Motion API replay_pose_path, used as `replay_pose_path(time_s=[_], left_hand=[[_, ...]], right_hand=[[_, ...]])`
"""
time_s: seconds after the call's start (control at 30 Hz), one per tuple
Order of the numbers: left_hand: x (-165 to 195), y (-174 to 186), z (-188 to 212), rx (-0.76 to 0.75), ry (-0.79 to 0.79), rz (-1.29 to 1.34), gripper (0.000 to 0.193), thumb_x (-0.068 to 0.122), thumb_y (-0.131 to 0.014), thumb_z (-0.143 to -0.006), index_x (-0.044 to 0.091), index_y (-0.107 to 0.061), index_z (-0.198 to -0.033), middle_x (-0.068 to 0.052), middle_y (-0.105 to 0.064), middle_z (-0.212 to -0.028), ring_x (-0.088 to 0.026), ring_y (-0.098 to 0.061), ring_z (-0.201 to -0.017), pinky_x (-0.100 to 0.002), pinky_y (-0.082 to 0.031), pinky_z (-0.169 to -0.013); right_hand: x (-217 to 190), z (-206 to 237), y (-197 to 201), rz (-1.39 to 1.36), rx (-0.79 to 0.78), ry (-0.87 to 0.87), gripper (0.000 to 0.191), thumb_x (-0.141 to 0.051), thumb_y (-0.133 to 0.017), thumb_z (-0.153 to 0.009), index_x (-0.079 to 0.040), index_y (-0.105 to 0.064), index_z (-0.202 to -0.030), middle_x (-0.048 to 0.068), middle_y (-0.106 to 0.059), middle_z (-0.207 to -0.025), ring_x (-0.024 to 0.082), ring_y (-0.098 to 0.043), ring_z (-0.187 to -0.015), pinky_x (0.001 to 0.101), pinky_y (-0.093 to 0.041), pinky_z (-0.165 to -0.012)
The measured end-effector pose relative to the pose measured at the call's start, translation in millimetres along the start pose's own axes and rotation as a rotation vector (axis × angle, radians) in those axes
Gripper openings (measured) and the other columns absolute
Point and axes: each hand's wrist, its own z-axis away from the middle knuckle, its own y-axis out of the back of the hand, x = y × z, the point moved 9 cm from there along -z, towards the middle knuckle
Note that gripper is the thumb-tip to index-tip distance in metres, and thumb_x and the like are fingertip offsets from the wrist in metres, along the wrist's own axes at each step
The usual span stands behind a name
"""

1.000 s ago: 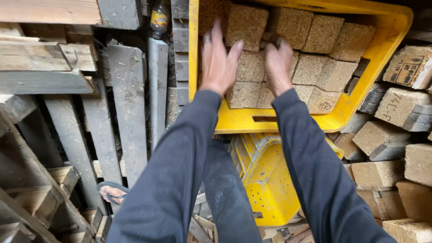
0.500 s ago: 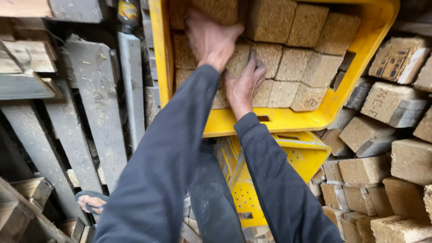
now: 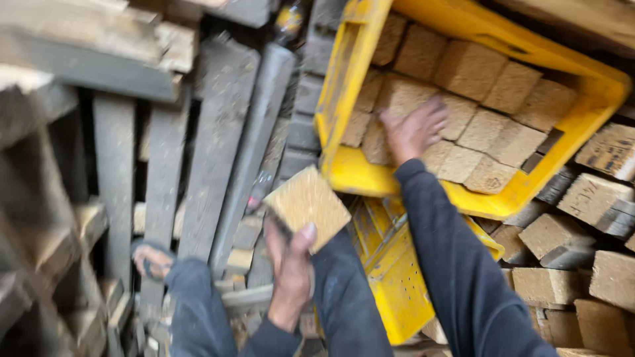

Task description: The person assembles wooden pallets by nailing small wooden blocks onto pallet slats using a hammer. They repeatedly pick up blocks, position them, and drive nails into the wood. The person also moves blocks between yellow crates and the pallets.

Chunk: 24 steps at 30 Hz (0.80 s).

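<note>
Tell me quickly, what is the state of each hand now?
Left hand: closed, holding a wood block.
Right hand: fingers spread open on the blocks in the yellow crate, gripping nothing visible.

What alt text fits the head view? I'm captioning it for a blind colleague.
A person's left hand holds one square pressed-wood block up over their lap, while the right hand rests on blocks packed in a tilted yellow crate. Grey weathered planks lie to the left; loose blocks are piled at right.
</note>
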Motion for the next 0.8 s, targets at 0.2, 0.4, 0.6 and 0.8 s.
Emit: replay_pose_path(time_s=[0.2, 0.4, 0.6, 0.8], left_hand=[[1.8, 22.0, -1.2, -0.058, 0.268, 0.313, 0.064, 0.051, -0.070, -0.083, 0.014, -0.056, -0.134, -0.005, -0.066, -0.123, -0.022, -0.062, -0.114, -0.042, -0.050, -0.092], [81.9, 23.6, 40.7, -0.147, 0.184, 0.445, 0.067, 0.048, -0.074, -0.084, 0.010, -0.056, -0.136, -0.008, -0.065, -0.123, -0.025, -0.063, -0.111, -0.045, -0.051, -0.092], [217.2, 42.7, 149.2, -0.332, -0.008, 0.475, 0.085, 0.035, -0.075, -0.084, 0.007, -0.040, -0.156, -0.009, -0.055, -0.144, -0.026, -0.054, -0.132, -0.044, -0.044, -0.113], [384.1, 109.5, 281.0, -0.202, -0.484, -0.021, 0.134, 0.047, -0.088, -0.072, 0.015, 0.002, -0.165, -0.019, -0.035, -0.159, -0.033, -0.041, -0.147, -0.048, -0.035, -0.121]], right_hand=[[-20.5, -14.7, 34.1, -0.382, -0.218, -0.042, 0.086, -0.037, -0.102, -0.073, 0.004, -0.047, -0.126, 0.024, -0.062, -0.129, 0.033, -0.053, -0.129, 0.0550, -0.034, -0.121], [-71.4, 69.9, 109.0, -1.168, -0.603, -0.234, 0.043, -0.024, -0.079, -0.090, -0.014, -0.055, -0.123, 0.001, -0.061, -0.114, 0.019, -0.054, -0.107, 0.0488, -0.040, -0.093], [-214.2, 250.7, 231.6, -1.760, -1.012, -0.109, 0.078, -0.031, -0.083, -0.079, -0.015, -0.054, -0.149, 0.005, -0.060, -0.144, 0.029, -0.053, -0.135, 0.0504, -0.039, -0.117], [-335.6, 393.9, 314.2, -1.963, -1.100, -0.080, 0.092, -0.038, -0.088, -0.074, -0.015, -0.049, -0.154, 0.009, -0.057, -0.149, 0.034, -0.049, -0.138, 0.0537, -0.039, -0.114]])
